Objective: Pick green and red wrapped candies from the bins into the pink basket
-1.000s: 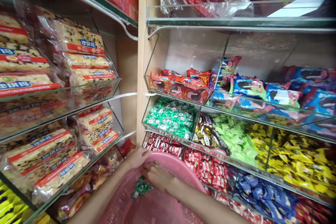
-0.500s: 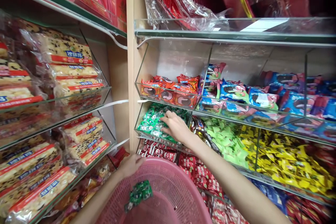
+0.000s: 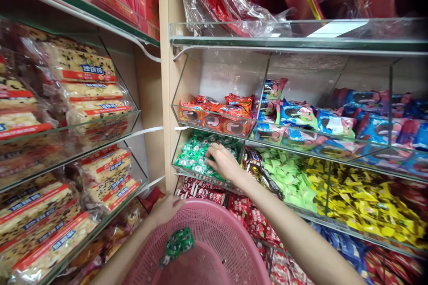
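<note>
A pink plastic basket (image 3: 239, 236) with a perforated wall stands low in front of me. My left hand (image 3: 166, 208) grips its left rim, fingers hooked over the edge. Inside lies a small pile of green-wrapped candies (image 3: 179, 242). My right hand (image 3: 222, 160) reaches into a clear shelf bin of similar green-wrapped candies (image 3: 191, 153). Its fingers curl down among the wrappers. The fingertips are partly hidden, so what they hold cannot be made out.
Above the green bin sit red-packaged snacks (image 3: 234, 109) behind a clear front. Rightward are light-green packets (image 3: 296, 178) and yellow candies (image 3: 368, 200). Packaged puffed-grain bars (image 3: 88, 64) fill the left shelves. A glass shelf edge (image 3: 301, 44) crosses overhead.
My right hand has shifted slightly down and right within the green candy bin, and its fingers are more curled. My left hand stays on the basket rim.
</note>
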`<act>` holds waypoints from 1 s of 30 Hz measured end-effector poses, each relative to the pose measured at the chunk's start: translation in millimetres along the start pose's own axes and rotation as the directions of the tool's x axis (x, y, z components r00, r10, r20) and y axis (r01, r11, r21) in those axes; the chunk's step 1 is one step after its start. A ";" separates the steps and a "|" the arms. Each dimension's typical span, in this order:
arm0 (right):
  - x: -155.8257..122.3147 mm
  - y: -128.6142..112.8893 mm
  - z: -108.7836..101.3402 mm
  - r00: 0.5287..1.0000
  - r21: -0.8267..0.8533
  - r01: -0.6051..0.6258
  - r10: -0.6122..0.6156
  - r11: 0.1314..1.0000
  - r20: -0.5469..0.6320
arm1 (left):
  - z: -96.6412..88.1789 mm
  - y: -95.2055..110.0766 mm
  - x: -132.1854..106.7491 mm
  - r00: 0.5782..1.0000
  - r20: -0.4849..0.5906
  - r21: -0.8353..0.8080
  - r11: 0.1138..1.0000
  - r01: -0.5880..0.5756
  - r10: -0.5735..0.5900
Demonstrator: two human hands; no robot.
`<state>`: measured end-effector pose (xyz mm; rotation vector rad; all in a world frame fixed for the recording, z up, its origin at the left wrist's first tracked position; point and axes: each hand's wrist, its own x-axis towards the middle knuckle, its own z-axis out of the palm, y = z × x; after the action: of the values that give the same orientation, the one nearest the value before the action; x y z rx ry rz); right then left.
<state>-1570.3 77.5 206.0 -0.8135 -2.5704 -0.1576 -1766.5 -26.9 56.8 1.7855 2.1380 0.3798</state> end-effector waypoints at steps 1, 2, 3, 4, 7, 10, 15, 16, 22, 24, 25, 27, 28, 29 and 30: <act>-0.2 0.1 -0.6 1.000 0.010 -0.006 0.006 1.000 -0.013 | -0.2 0.6 -0.2 1.000 0.001 0.000 1.000 0.000 0.000; -0.5 0.0 -1.6 0.999 0.022 -0.014 0.014 1.000 -0.029 | -0.6 1.5 -0.4 1.000 0.004 0.001 1.000 -0.002 0.002; -1.0 -0.3 -3.0 0.999 0.037 -0.022 0.024 0.999 -0.045 | -1.1 2.4 -0.8 1.000 0.007 0.003 1.000 -0.005 0.005; -1.6 -1.0 -5.0 0.998 0.057 -0.030 0.034 0.998 -0.061 | -1.7 3.3 -1.1 1.000 0.010 0.007 1.000 -0.008 0.008; -4.6 -5.6 -15.2 0.992 0.110 -0.055 0.067 0.992 -0.110 | -2.8 5.4 -1.4 1.000 0.022 0.024 1.000 -0.006 0.006; -10.6 -17.0 -28.9 0.981 0.151 -0.064 0.090 0.986 -0.172 | -2.0 5.9 0.2 1.000 0.029 0.023 1.000 -0.004 0.003; -34.9 -52.0 -22.7 0.987 0.452 0.040 0.036 0.891 -0.159 | -0.8 6.0 2.3 0.999 0.030 0.011 1.000 -0.016 0.016; -42.2 -58.9 -12.1 0.995 0.532 0.044 0.010 0.845 -0.099 | -1.0 6.0 1.9 1.000 0.028 0.013 1.000 -0.010 0.010; -84.6 -73.4 91.6 0.924 0.747 -0.307 -0.005 0.590 0.384 | 1.0 3.8 -1.9 0.999 0.036 0.000 0.999 -0.036 0.036; -92.4 -71.3 119.2 0.835 0.741 -0.512 0.049 0.435 0.548 | 2.5 3.3 -2.9 0.999 0.013 0.020 0.999 -0.030 0.030; -95.1 -70.2 129.1 0.788 0.724 -0.595 0.075 0.349 0.611 | 2.9 3.4 -3.4 1.000 0.006 0.029 0.999 -0.025 0.025; -99.4 -68.8 142.6 0.719 0.691 -0.693 0.123 0.208 0.684 | 3.0 3.9 -4.5 1.000 0.003 0.039 0.999 -0.022 0.022; -101.5 -68.5 147.1 0.697 0.678 -0.717 0.141 0.164 0.703 | 2.9 4.4 -5.1 1.000 0.007 0.041 0.999 -0.019 0.019; -103.7 -68.2 150.9 0.682 0.668 -0.731 0.155 0.139 0.715 | 2.6 4.8 -5.8 1.000 0.011 0.043 0.999 -0.016 0.015; -106.1 -67.9 154.3 0.676 0.663 -0.737 0.163 0.129 0.719 | 2.5 5.1 -6.5 1.000 0.013 0.043 0.999 -0.012 0.011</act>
<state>-1589.0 2.7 22.4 -1.1465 -1.9149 1.8753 -1759.9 -32.4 57.1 1.8192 2.1431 0.3265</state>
